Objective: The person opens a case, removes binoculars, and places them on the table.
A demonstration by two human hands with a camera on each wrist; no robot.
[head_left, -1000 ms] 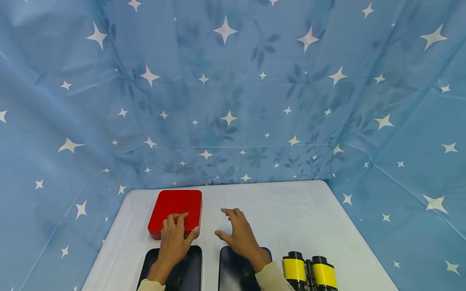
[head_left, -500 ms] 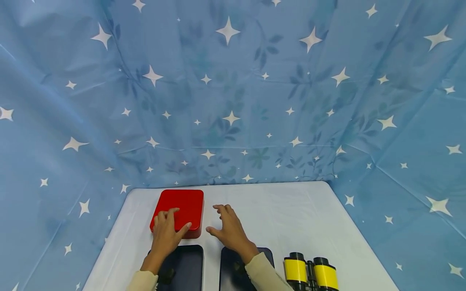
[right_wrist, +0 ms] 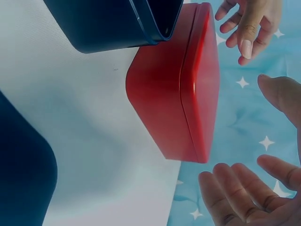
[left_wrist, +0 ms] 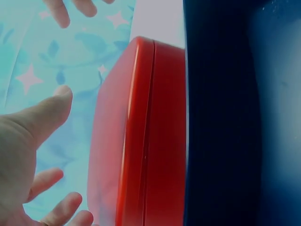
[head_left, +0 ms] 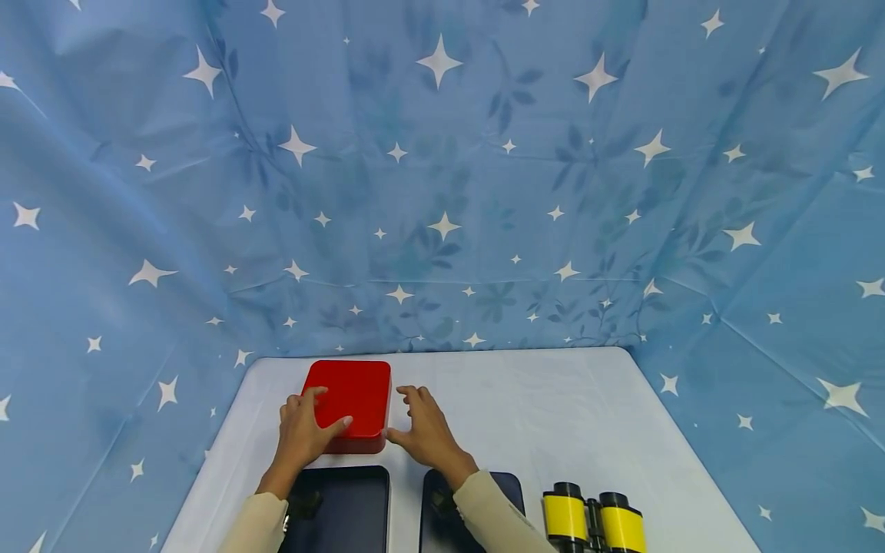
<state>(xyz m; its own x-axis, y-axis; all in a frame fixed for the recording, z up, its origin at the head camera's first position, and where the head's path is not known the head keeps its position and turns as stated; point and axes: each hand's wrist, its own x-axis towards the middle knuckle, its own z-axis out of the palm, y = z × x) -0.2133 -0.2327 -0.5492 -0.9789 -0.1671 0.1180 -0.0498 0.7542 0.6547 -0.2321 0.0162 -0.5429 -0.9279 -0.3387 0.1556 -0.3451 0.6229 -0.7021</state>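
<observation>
A red lidded tin (head_left: 356, 392) lies on the white table, its lid seated on its body; the seam between them shows in the left wrist view. My left hand (head_left: 299, 434) hovers over the tin's left side, thumb and fingers spread apart and bent a little. Off the tin's right side is my right hand (head_left: 427, 430), palm turned inward, its thumb right at the near right corner in the head view. Neither hand holds anything. In the right wrist view both hands, left (right_wrist: 254, 28) and right (right_wrist: 244, 193), appear around the tin's lid side.
Two dark trays stand in front of the tin: a left tray (head_left: 369, 507) and a right tray (head_left: 510, 491), both partly behind my forearms. Yellow and black binoculars (head_left: 565, 516) lie at the right. A blue star-printed curtain (head_left: 442, 299) encloses the table (head_left: 539, 407).
Both hands have moved left and a little farther away, coming to either side of the red tin. The tin, trays and binoculars stay in place on the table.
</observation>
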